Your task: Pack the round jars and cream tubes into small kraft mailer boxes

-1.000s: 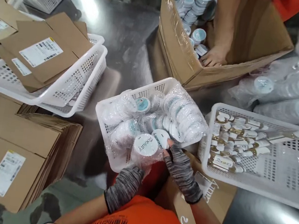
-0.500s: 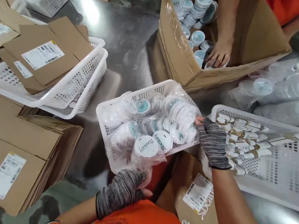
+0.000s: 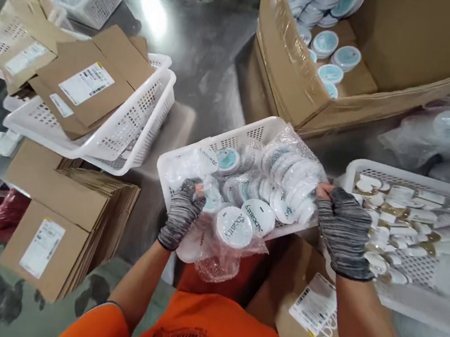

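A white perforated basket (image 3: 206, 152) holds several round white jars with pale teal lids, wrapped in clear bubble wrap (image 3: 294, 144). Two white discs lettered "beaury" (image 3: 234, 226) face up at its near side. My left hand (image 3: 184, 207), in a grey knitted fingerless glove, is closed at the basket's left side with the fingertips against the clear wrap. My right hand (image 3: 344, 225), gloved alike, has its curled fingers on the right end of the bubble wrap by the basket's edge. Some wrap hangs over the near rim.
To the right, another white basket (image 3: 432, 298) holds small white and gold pieces. A big carton (image 3: 291, 69) with teal-lidded jars stands behind. At left are stacked baskets (image 3: 148, 125) with flattened cardboard (image 3: 97, 71) and a cardboard stack (image 3: 54, 234). A labelled carton (image 3: 310, 307) is below.
My left hand has risen from below the near rim to the basket's left side. The other person's hand has gone out of view from the carton. My view has shifted left.
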Demonstrator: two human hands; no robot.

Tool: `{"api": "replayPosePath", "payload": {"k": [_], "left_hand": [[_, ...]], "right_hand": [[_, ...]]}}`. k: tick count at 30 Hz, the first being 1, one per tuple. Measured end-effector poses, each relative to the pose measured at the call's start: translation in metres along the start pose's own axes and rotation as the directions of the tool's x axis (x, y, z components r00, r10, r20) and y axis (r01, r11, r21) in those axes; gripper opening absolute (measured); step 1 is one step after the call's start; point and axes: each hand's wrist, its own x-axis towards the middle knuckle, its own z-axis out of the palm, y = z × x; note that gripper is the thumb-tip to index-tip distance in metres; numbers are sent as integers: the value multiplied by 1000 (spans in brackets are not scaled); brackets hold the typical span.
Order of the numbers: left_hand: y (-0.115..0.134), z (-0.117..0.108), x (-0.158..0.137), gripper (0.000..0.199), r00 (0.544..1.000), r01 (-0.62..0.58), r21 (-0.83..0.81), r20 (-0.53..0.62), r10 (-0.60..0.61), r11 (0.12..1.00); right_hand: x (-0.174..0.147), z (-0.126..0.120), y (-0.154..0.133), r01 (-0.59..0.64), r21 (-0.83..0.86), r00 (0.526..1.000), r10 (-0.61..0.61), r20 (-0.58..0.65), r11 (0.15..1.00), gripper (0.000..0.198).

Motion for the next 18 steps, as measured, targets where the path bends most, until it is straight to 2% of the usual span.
{"api": "replayPosePath", "payload": {"k": [4, 7, 9, 11, 14, 18], "left_hand": [[5, -14, -20, 25, 998, 65, -86, -18, -66, 994], [9, -16, -36, 31, 995, 68, -102, -61, -74, 992], [10, -16, -46, 34, 991, 79, -127, -95, -91, 989], [10, -19, -56, 37, 988, 87, -164, -115, -107, 983], [8, -26, -68, 40, 976, 108, -197, -168, -142, 974], [-2, -37, -76, 40, 956, 154, -185, -220, -194, 970]], "right_hand": [[-2, -4, -3, 109, -77, 994, -110, -12, 991, 54], [-11, -11, -18, 194, -158, 980, -197, -4, 968, 47], [-22, -14, -33, 283, -137, 955, -292, -48, 949, 38], [-35, -12, -48, 385, -31, 918, -387, -90, 922, 35], [-51, 1, -61, 506, 133, 859, -512, 11, 852, 33], [-41, 27, -75, 553, 99, 805, -561, 192, 827, 38]]}}
